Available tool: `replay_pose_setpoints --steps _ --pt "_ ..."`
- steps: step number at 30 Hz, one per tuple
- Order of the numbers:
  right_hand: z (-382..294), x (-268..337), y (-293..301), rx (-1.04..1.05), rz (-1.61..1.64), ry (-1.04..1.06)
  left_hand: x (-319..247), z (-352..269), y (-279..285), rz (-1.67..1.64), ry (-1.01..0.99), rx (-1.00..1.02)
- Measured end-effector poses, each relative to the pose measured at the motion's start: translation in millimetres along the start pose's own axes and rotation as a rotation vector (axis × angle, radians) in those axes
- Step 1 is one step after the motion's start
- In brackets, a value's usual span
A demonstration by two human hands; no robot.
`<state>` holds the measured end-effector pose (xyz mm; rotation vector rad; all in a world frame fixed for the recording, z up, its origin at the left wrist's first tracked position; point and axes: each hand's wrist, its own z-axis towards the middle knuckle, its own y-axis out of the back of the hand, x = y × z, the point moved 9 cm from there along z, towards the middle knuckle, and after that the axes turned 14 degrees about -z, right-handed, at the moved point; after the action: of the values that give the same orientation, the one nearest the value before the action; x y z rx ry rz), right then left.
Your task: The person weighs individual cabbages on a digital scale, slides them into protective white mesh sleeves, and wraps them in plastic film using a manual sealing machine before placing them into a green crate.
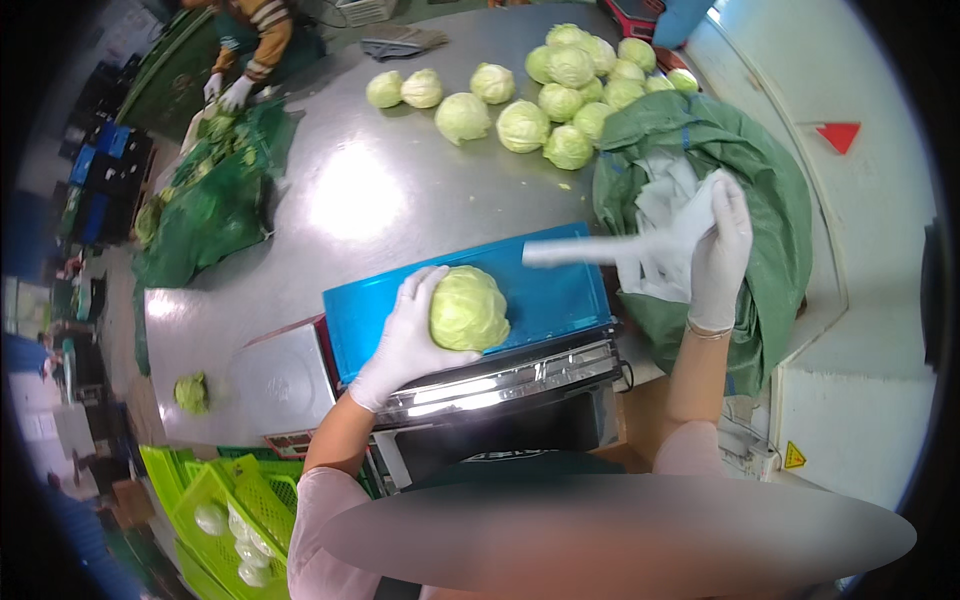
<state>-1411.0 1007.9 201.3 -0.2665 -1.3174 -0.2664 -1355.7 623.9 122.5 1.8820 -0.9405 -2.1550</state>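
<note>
My left hand point(409, 330), in a white glove, grips a green cabbage point(469, 309) from its left side. Under the cabbage lies a shallow blue tray point(555, 300), set just behind a metal-fronted machine point(502, 379). My right hand point(721, 244), also gloved, pinches a white sheet or bag of thin material point(679, 229). One blurred strip of it reaches left over the tray. More white material point(664, 184) sits in the mouth of a green woven sack point(772, 217) on the right. My right fingertips are partly hidden by the white material.
Many loose cabbages point(570, 67) are heaped at the back right of the steel table point(420, 195). A scale platform point(289, 375) stands left of the tray. Green net sacks point(217, 217) lie farther left, near a co-worker's gloved hands point(236, 94). Green crates point(225, 487) hold wrapped round items below.
</note>
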Motion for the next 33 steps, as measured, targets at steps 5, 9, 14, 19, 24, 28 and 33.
replay_pose_setpoints --steps 5,9,14,19,24,28,33 --pt "-80 -30 -128 0.665 0.919 -0.508 -34 -39 17 0.316 -0.149 -0.164" --pt "-179 11 -198 0.629 0.149 -0.434 -52 -76 10 -0.595 -0.181 -0.251" --pt "-220 38 -217 0.502 -0.380 0.220 -54 -101 -14 -1.100 -0.139 -0.264" --pt "-226 32 -213 0.643 -0.173 0.556 -37 -154 4 -1.085 -0.076 -0.447" --pt "-229 -43 -225 0.800 0.304 -0.420 -46 -191 42 -1.170 -0.115 -0.465" --pt "-292 -7 -245 0.922 0.592 -0.882 -42 -190 60 -1.913 -0.374 -0.368" --pt "-284 -41 -212 1.037 0.508 -0.654 -46 -207 19 -1.581 0.015 -0.042"
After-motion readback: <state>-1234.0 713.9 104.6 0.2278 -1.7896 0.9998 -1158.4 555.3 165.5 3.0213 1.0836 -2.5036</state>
